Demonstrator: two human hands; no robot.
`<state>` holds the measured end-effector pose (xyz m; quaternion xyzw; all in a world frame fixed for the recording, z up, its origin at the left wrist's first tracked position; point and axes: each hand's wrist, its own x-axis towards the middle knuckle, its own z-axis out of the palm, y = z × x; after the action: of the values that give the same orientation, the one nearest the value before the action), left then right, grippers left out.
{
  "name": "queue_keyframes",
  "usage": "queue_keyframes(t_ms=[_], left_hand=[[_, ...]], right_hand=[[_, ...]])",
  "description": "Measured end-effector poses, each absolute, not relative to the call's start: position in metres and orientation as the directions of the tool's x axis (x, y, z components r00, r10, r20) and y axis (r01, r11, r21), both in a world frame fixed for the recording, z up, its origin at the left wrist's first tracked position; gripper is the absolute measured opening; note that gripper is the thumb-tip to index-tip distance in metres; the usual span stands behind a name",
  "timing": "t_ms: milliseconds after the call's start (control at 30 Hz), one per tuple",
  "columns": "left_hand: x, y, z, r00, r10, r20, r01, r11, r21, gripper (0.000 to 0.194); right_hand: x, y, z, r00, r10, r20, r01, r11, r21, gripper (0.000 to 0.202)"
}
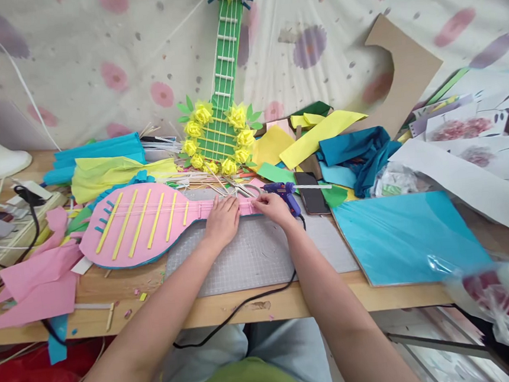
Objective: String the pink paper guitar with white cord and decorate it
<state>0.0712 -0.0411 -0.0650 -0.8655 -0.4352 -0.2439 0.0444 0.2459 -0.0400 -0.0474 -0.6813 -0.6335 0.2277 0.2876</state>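
Observation:
A pink paper lute with a blue edge lies flat, its round body to the left and its neck pointing right. Yellow strips and short blue strips cross the body, and thin strings run along it. My left hand rests palm down on the neck, fingers laid flat over it. At the neck's right end, my right hand pinches thumb against finger; whatever is between them is too small to make out. A purple glue gun with a glue stick in its back lies right beside the right hand. Scissors lie just behind the neck.
A green paper guitar with yellow flowers leans on the curtain. Under my hands is a grey cutting mat. To the right are a phone and a blue sheet. Pink scraps and a power strip sit left. A black cord crosses the table's front edge.

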Motion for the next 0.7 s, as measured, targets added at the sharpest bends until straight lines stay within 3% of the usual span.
queue_keyframes(t_ms=[267, 700], left_hand=[[0.078, -0.046, -0.074, 0.559, 0.736, 0.382, 0.782, -0.621, 0.051, 0.052], [0.078, -0.049, -0.076, 0.559, 0.730, 0.393, 0.762, -0.639, 0.103, 0.045]], right_hand=[[0.238, -0.040, -0.049, 0.245, 0.968, 0.048, 0.790, -0.171, -0.589, 0.023], [0.235, -0.042, -0.053, 0.326, 0.940, 0.106, 0.814, -0.221, -0.538, 0.027]])
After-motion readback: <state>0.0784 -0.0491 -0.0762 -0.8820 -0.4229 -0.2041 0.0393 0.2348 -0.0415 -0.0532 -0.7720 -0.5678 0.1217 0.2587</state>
